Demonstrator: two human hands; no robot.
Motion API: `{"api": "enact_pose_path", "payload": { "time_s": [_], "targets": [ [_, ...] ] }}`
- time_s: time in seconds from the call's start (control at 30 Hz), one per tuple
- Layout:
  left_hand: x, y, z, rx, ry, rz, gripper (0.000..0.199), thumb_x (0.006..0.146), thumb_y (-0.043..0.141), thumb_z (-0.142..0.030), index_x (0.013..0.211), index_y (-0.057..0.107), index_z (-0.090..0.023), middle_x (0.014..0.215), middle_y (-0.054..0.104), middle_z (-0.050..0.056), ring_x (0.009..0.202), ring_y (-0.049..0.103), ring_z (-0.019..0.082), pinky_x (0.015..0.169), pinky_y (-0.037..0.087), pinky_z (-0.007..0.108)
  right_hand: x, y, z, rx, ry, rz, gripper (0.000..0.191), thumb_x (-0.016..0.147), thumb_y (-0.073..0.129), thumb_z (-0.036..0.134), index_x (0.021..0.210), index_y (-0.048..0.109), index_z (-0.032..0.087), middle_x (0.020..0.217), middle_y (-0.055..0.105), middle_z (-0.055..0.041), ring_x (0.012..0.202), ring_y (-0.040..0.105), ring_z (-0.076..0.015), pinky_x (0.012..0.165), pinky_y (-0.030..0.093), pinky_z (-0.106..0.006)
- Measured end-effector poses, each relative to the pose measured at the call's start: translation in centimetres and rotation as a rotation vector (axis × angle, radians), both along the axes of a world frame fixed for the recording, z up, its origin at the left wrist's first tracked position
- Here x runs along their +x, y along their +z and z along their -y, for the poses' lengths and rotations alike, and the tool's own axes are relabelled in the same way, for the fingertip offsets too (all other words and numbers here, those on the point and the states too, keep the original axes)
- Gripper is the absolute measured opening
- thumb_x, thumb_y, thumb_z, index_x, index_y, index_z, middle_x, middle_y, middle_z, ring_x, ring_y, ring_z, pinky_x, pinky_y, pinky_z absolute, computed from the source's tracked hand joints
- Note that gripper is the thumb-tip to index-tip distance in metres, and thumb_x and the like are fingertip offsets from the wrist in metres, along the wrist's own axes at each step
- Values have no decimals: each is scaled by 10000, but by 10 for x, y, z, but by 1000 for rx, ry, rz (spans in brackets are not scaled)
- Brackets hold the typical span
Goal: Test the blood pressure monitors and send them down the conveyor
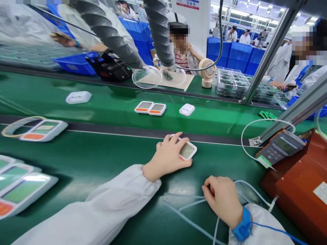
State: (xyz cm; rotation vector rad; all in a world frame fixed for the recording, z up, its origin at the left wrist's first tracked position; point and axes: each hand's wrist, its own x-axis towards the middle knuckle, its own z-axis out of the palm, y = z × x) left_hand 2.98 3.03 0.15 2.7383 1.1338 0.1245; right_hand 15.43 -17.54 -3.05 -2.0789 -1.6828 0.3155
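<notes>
My left hand [166,156] reaches over a small white display device [187,152] with a grey screen and an orange strip. Its fingers lie across the device's left part, with the thumb at the near edge, and hide much of it. At the right, my right hand [221,199] is closed, its fingers curled in above the bench; what it holds, if anything, is hidden. Thin pale tubing [189,217] runs under and beside that hand. Around its wrist is a blue strap [242,224] with a blue cord.
On the green belt lie two display devices [150,108] and white units [187,109]. More display devices [28,187] sit at left, near a looped band [15,127]. A handheld meter [282,146] rests against a red-brown box [301,180]. Fume hoses [160,30] hang overhead; co-workers sit opposite.
</notes>
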Motion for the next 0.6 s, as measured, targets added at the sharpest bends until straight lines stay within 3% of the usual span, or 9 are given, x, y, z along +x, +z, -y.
{"api": "enact_pose_path", "payload": {
  "time_s": [0.1, 0.27, 0.4, 0.5, 0.6],
  "targets": [
    [29, 5, -19, 13, -30, 125, 702, 617, 701, -543, 1270, 587, -313, 1515, 423, 122, 1345, 376, 439, 973, 427, 626, 0, -1, 0, 12, 2, -22, 128, 873, 644, 130, 795, 595, 219, 648, 573, 47, 632, 562, -151, 638, 278, -288],
    [116, 4, -72, -151, -57, 217, 760, 644, 711, -561, 1324, 551, -262, 1528, 378, 134, 1304, 414, 453, 1006, 402, 636, 0, -3, 2, 34, 3, -44, 127, 877, 634, 130, 796, 587, 216, 654, 571, 45, 626, 549, -150, 638, 268, -290],
    [175, -8, -104, -138, 79, 306, 782, 674, 697, -639, 1346, 533, -274, 1557, 342, 147, 1351, 351, 478, 1023, 371, 626, 0, -4, 3, 39, 16, -50, 115, 882, 617, 139, 802, 584, 215, 658, 573, 36, 636, 549, -157, 647, 265, -288],
    [194, -21, -112, -90, 197, 309, 830, 735, 626, -715, 1379, 518, -202, 1578, 305, 211, 1439, 213, 506, 1123, 207, 643, 1, -5, 3, 51, 22, -60, 117, 879, 608, 133, 800, 580, 214, 662, 573, 34, 639, 549, -158, 647, 264, -287],
    [186, -26, -110, -99, 146, 379, 807, 777, 646, -646, 1380, 515, -125, 1584, 276, 260, 1480, 141, 491, 1173, 90, 625, 1, -6, 3, 64, 22, -55, 118, 878, 609, 130, 801, 583, 216, 662, 569, 35, 640, 547, -161, 645, 261, -289]
  ]
}}
